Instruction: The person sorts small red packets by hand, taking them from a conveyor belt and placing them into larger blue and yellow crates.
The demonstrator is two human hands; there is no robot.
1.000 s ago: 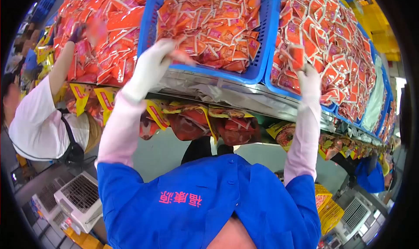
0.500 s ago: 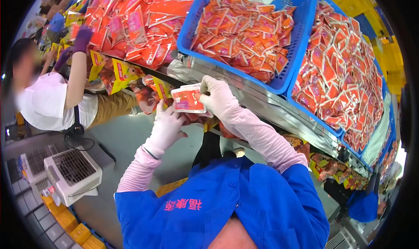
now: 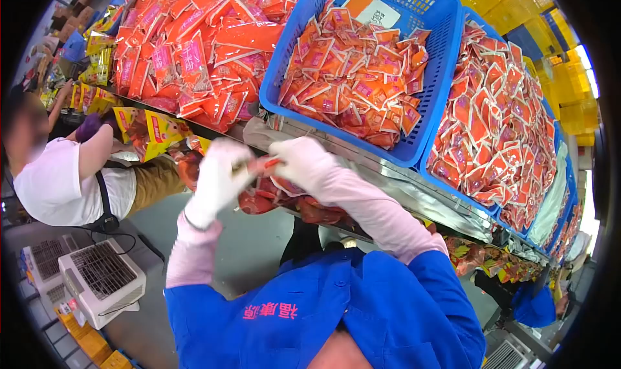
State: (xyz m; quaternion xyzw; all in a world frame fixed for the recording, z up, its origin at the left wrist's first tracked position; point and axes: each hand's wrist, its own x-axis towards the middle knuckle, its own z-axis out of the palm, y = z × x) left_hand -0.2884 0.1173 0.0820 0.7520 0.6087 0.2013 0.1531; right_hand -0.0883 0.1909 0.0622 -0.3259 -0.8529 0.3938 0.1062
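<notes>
My right hand (image 3: 303, 164), in a white glove, has its fingers closed on a small red packet (image 3: 270, 164), of which only a narrow strip shows. Close to the packet's left end is my left hand (image 3: 223, 173), also gloved in white. Motion smears its fingers, and I cannot make out whether they grip the packet. Just below both hands, clear bags with red contents (image 3: 262, 197) hang along the table edge. Beyond my right hand, a blue basket (image 3: 343, 124) holds many small red-and-white packets (image 3: 352, 78).
Larger red packets (image 3: 200, 45) lie heaped at the upper left. Another pile of small packets (image 3: 498, 123) fills a blue container on the right. A co-worker in a white shirt (image 3: 48, 184) stands at the left, beside yellow-topped bags (image 3: 162, 136). A white fan unit (image 3: 103, 282) is on the floor.
Half a second ago the red-and-white packet faced me, with both hands at it. Now it shows as a strip, and my left hand has moved up and left, blurred.
</notes>
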